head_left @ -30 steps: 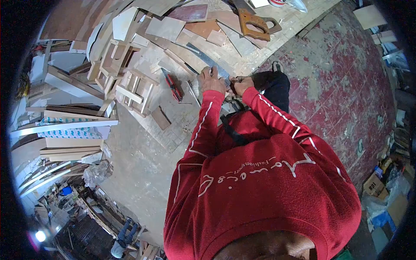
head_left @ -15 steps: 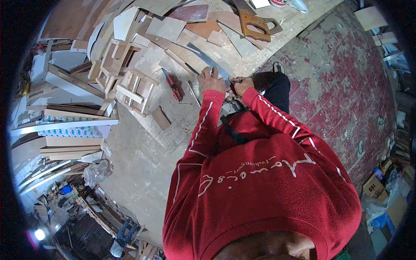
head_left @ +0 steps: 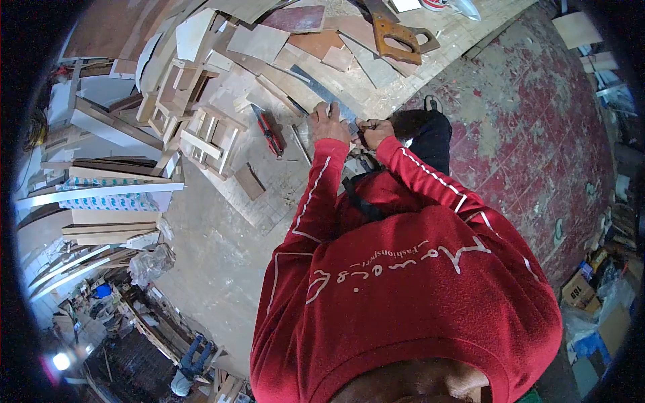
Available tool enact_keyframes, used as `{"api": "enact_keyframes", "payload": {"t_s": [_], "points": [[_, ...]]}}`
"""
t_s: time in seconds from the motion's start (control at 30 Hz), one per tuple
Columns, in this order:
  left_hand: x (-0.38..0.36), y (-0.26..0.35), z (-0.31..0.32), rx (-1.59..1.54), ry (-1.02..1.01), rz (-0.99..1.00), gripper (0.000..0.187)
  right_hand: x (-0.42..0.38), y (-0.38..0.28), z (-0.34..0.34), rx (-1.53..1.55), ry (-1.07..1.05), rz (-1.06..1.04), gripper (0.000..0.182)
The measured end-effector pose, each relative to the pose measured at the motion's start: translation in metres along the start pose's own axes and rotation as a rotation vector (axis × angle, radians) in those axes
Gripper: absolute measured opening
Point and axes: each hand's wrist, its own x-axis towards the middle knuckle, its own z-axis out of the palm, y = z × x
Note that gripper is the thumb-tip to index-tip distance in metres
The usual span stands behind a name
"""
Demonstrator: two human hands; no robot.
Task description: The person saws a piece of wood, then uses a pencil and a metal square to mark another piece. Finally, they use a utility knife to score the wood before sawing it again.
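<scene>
My left hand [head_left: 329, 125] rests on the bench beside the lower end of a long blue-grey metal strip [head_left: 321, 88], its fingers bent and spread apart. Close to its right, my right hand [head_left: 376, 133] is closed with the fingers pinched round a small dark object that I cannot make out. Between the hands, something small and grey lies at the strip's end, partly hidden by the fingers. A narrow piece of wood [head_left: 275, 92] lies just left of the strip. Red-handled pliers or a similar tool [head_left: 270, 136] lie left of my left hand.
Two small wooden frames [head_left: 213, 142] stand on the bench's left side. A handsaw [head_left: 396, 41] with a wooden handle lies near the far right edge, beside several flat offcuts [head_left: 258, 43]. Boards [head_left: 107, 195] are stacked at left. Another person [head_left: 191, 368] is at lower left.
Both hands stay in almost the same place, with only a very slight shift of the fingers and of the view.
</scene>
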Motion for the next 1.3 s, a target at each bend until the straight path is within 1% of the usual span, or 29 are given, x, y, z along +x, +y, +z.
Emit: {"api": "enact_keyframes", "payload": {"t_s": [0.13,0.43,0.53,0.57,0.6,0.63,0.7,0.73,0.8,0.83,0.87,0.93,0.97,1.0,1.1,1.23,1.3], "points": [[-0.001,0.000,0.001,-0.004,0.008,0.001,0.053,0.003,0.000,0.001,0.052,-0.015,0.053,0.029],[-0.002,0.001,0.002,-0.006,0.025,0.011,0.054,0.000,-0.006,-0.001,-0.067,-0.039,0.077,0.030],[0.000,0.003,0.002,0.077,0.002,0.018,0.055,0.000,-0.005,-0.002,-0.024,0.022,0.066,0.027],[0.002,0.005,0.001,0.077,0.006,0.014,0.055,0.003,-0.001,-0.006,-0.106,-0.018,0.025,0.032],[0.004,0.005,0.000,0.074,-0.036,-0.017,0.055,0.007,0.004,-0.009,-0.187,-0.060,-0.018,0.039],[0.006,0.005,-0.002,0.069,-0.078,-0.047,0.055,0.012,0.006,-0.018,-0.191,-0.065,-0.022,0.039],[0.007,0.007,-0.005,0.043,-0.064,-0.060,0.054,0.020,0.004,-0.040,-0.768,0.125,-0.469,0.057],[0.006,0.008,-0.003,0.020,-0.060,-0.069,0.053,0.008,-0.011,-0.042,-0.779,0.123,-0.470,0.057],[0.006,0.008,-0.001,0.014,-0.056,-0.081,0.052,-0.014,-0.042,-0.047,-0.363,0.056,-0.244,0.067],[0.007,0.008,-0.002,0.017,-0.055,-0.087,0.052,0.003,-0.034,-0.045,-0.221,0.067,-0.273,0.054],[0.007,0.009,-0.003,0.013,-0.050,-0.095,0.052,0.018,-0.026,-0.049,-0.230,0.061,-0.276,0.054],[0.007,0.011,-0.006,0.092,-0.087,-0.105,0.052,0.020,-0.034,-0.044,-0.269,-0.001,-0.454,0.042],[0.007,0.011,-0.007,0.088,-0.084,-0.114,0.052,0.019,-0.033,-0.034,-0.297,0.126,-0.553,0.029],[0.007,0.011,-0.007,0.077,-0.069,-0.113,0.051,0.018,-0.034,-0.029,-0.304,0.119,-0.554,0.029],[0.007,0.010,-0.007,0.054,-0.050,-0.122,0.051,0.017,-0.039,-0.019,-0.273,0.025,-0.749,0.017],[0.007,0.011,-0.007,0.044,-0.035,-0.153,0.054,0.022,-0.038,-0.009,-0.229,-0.046,-0.670,0.017],[0.007,0.012,-0.009,0.026,-0.044,-0.156,0.052,0.024,-0.037,-0.009,-0.287,-0.003,-0.783,0.017]]}}
